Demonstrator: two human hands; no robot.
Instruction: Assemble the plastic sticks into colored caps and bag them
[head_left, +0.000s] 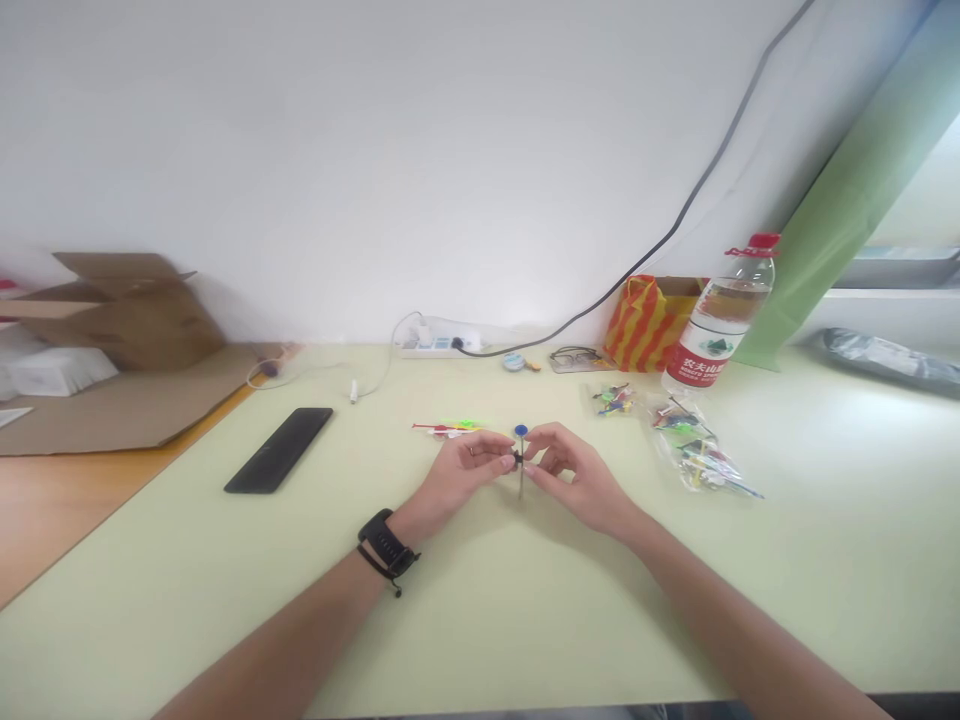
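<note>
My left hand (463, 472) and my right hand (574, 476) meet over the middle of the pale green table (525, 620). Both pinch a thin upright stick with a blue round head (520, 432) and a small dark piece at its middle. My left wrist wears a black watch (386, 545). Just behind my left hand lie loose coloured sticks (450, 428) in red, green and yellow.
A black phone (279, 449) lies to the left. A clear bag of coloured parts (697, 450) and a smaller pile (613, 398) lie to the right. A water bottle (720, 320), striped bag (643, 325), glasses (574, 357), power strip (435, 343) and cardboard box (120, 320) line the back.
</note>
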